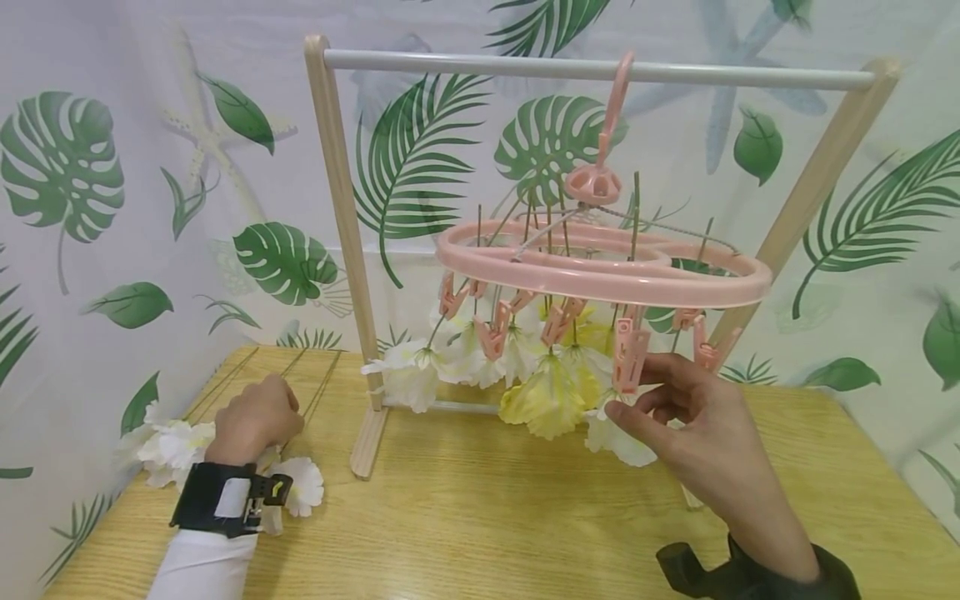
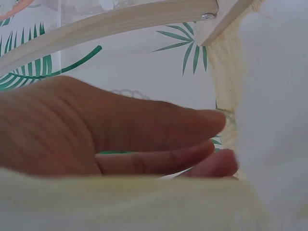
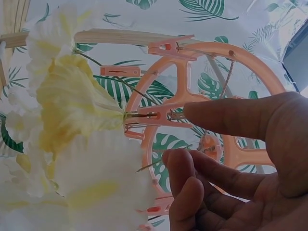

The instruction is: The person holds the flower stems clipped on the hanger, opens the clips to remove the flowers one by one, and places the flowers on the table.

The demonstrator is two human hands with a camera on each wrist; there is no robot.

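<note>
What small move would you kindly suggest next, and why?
Probably lift a loose white flower from the table with the left hand, which is beside it; several flowers already hang beneath the pink hanger, near the right hand.

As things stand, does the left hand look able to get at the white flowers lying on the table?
Probably yes: the left hand appears close to those white flowers, and the rack stands off to its right, seemingly leaving the way free.
</note>
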